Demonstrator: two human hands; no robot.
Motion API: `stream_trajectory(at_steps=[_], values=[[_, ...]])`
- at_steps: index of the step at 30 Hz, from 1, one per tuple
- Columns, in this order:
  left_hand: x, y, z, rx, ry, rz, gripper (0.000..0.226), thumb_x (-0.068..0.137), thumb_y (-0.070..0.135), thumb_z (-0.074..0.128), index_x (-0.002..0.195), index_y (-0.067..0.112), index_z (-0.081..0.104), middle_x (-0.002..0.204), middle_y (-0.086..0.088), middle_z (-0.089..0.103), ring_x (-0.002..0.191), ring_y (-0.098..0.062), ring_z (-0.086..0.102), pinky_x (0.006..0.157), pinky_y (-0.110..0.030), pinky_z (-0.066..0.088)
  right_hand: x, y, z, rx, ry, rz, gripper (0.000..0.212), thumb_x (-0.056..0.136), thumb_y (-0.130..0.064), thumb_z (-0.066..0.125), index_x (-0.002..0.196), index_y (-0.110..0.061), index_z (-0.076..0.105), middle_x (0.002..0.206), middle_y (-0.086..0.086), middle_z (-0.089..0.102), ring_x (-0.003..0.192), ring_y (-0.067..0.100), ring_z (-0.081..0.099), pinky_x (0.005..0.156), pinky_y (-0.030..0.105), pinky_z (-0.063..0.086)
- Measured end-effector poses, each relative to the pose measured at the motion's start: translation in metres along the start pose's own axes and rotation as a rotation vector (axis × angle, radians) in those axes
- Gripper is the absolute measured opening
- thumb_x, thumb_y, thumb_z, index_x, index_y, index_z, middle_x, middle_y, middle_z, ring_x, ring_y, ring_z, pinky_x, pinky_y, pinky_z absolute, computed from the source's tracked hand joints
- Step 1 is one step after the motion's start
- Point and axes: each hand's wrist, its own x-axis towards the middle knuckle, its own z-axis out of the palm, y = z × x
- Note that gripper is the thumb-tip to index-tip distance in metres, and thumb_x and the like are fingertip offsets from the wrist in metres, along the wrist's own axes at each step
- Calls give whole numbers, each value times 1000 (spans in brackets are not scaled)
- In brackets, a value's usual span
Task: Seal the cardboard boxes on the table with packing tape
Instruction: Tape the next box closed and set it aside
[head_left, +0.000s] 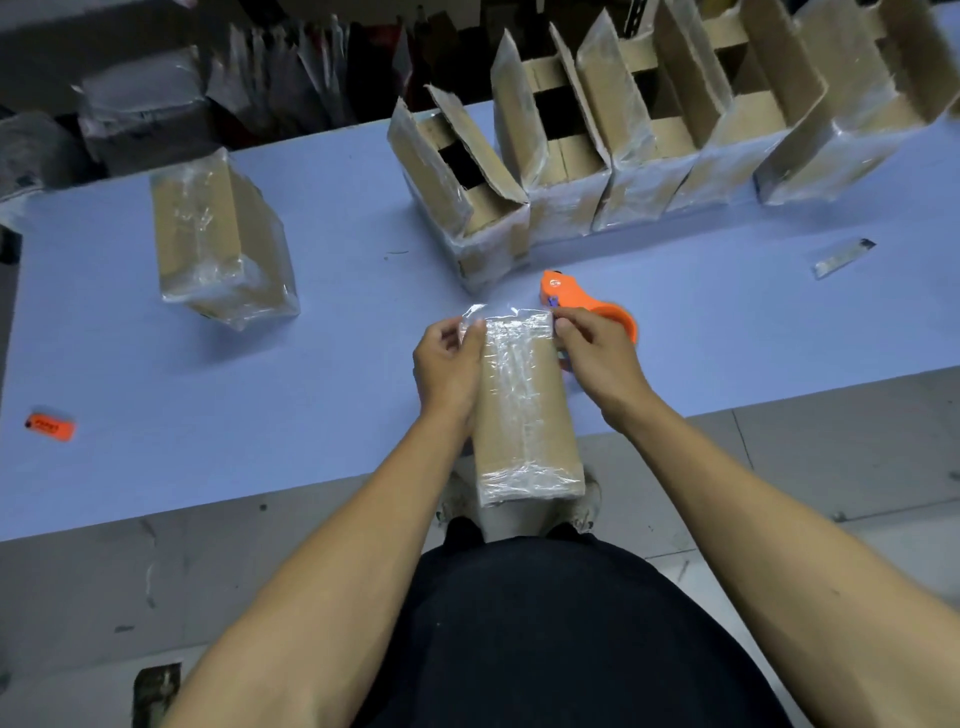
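Narrow cardboard box (524, 405) lies lengthwise at the near edge of the blue desk (337, 364), near end overhanging toward the person. Clear tape covers its top face and both ends. Left hand (449, 366) is on the box's left side, fingers curled, pinching a loose flap of tape (474, 313) at the far left corner. Right hand (592, 353) is at the far right corner, fingertips pinching the tape edge there. Orange tape dispenser (587, 304) sits on the desk just beyond the right hand, partly hidden by it. Sealed, taped box (223, 234) stands well apart to the left. Row of open boxes (649, 130) with flaps up along the far edge. Small orange item (50, 427) at far left; blade-like piece (842, 258) at right.
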Motion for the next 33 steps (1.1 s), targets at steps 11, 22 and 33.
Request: stream_trajectory(at_steps=[11,22,33], values=[[-11,25,-36,-227,87,125,14,95,10,66,89,23,69,88,15,69,78,4,63,75,-15,49,0,-48,44,-88,-17,-173,15,90,-30,60,100,-24,70,101,-4,62,81,8,58,76,25,48],[-17,35,-64,-351,222,345,13,91,15,71,84,26,70,109,16,73,115,-6,66,88,-14,50,-20,-84,85,-88,137,-401,15,89,-28,70,79,-21,62,94,5,58,80,3,55,78,22,46],[-6,53,-50,-145,408,129,18,86,18,71,103,13,67,145,-6,58,115,4,59,72,1,39,-14,-98,92,-201,218,-244,13,80,-28,62,90,-20,61,93,-5,63,86,14,60,77,30,46]])
